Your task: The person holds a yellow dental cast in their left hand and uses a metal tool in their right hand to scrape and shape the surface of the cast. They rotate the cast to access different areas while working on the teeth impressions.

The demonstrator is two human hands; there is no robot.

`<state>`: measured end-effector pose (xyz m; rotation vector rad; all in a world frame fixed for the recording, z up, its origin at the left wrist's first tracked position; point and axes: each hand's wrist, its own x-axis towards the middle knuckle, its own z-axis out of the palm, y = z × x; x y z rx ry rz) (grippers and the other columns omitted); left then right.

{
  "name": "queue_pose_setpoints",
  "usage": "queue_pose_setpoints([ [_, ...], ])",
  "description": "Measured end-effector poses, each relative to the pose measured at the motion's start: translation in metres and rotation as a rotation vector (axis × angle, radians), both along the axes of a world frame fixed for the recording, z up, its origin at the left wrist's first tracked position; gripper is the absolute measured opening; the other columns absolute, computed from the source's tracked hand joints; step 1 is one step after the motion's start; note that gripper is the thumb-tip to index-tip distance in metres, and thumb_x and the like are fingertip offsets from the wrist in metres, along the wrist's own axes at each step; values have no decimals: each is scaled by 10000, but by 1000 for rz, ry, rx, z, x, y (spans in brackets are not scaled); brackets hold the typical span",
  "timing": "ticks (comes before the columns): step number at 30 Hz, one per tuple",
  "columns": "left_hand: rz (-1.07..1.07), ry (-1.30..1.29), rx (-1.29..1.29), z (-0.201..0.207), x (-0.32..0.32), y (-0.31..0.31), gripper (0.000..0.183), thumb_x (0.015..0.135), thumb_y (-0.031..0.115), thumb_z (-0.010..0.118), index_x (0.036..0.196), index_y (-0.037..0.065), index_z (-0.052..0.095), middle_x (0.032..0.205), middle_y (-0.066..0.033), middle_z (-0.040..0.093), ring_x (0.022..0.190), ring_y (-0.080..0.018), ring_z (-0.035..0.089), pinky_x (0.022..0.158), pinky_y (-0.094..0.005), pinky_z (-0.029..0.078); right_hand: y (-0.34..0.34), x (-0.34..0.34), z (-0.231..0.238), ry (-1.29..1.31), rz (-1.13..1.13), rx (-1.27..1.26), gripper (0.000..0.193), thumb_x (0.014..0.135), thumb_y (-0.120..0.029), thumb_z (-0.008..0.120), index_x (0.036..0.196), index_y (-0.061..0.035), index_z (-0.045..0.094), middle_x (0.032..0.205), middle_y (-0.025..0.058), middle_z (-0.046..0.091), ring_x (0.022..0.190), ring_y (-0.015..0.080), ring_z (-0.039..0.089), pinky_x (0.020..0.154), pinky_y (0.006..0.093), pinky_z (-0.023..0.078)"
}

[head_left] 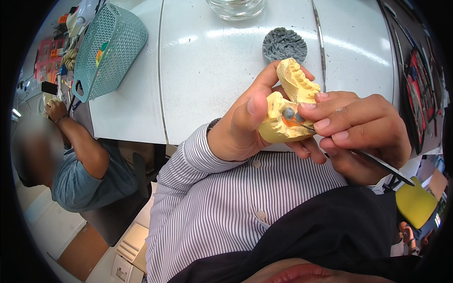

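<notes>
**Two hands on one yellow dental cast**

Two hands meet in front of your chest, above the near edge of the white bench point(207, 70). Your left hand point(245, 127) wraps the yellow plaster dental cast point(288, 111): the thumb lies flat along its near side and the fingers curl round behind it, closed on the cast. The cast's toothed arch stands up just above your fingertips. Two small grey tooth pieces point(291, 114) sit in an orange patch on the cast, right between your left thumb and the fingers of your right hand point(358, 129).

Your right fingers are pressed together, pinching a thin metal instrument point(377, 162) like a pen. Its tip touches the cast just beside the grey pieces, and its handle runs back past your right palm to the lower right.

Beyond your fingers, on the bench, lies a grey round model point(284, 45), with a glass jar point(236, 8) farther off. Well left of your left hand, a teal mesh basket point(111, 52) stands at the bench edge, and another person point(75, 160) sits below it.
</notes>
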<state>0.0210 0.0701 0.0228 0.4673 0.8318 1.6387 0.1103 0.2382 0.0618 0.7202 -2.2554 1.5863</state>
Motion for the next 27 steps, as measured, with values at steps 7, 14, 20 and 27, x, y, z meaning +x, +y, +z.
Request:
queue_pose_setpoints([
  [7, 34, -39, -7, -3, -6, -9, 1019, 645, 736, 472, 1250, -17, 148, 1050, -212, 452, 731, -235, 603, 555, -292, 536, -9, -9, -5, -12, 10, -5, 204, 757, 24, 590, 908, -19, 460, 897, 130, 547, 914, 307, 594, 847, 421, 450],
  [14, 50, -3, -32, -14, -26, -26, 1020, 635, 741, 484, 1251, -14, 180, 1125, -198, 422, 971, -246, 526, 770, -321, 482, -25, -29, -12, -21, -3, -4, 196, 757, 35, 583, 893, -22, 454, 891, 123, 545, 916, 302, 594, 837, 412, 460],
  [20, 76, 38, -13, -4, -2, -6, 1027, 633, 738, 492, 1254, -18, 179, 1170, -210, 398, 1075, -258, 462, 889, -346, 413, -6, -5, -1, 5, 5, 47, 210, 750, 51, 574, 894, -27, 443, 888, 118, 545, 918, 299, 595, 839, 414, 460],
  [27, 82, 31, 35, -3, -3, -9, 938, 696, 621, 523, 1274, -15, 146, 1248, -243, 293, 1139, -303, 398, 889, -361, 425, -4, -6, -4, 23, -5, -13, 189, 751, 17, 569, 880, -32, 439, 872, 112, 532, 913, 312, 583, 818, 415, 465],
])
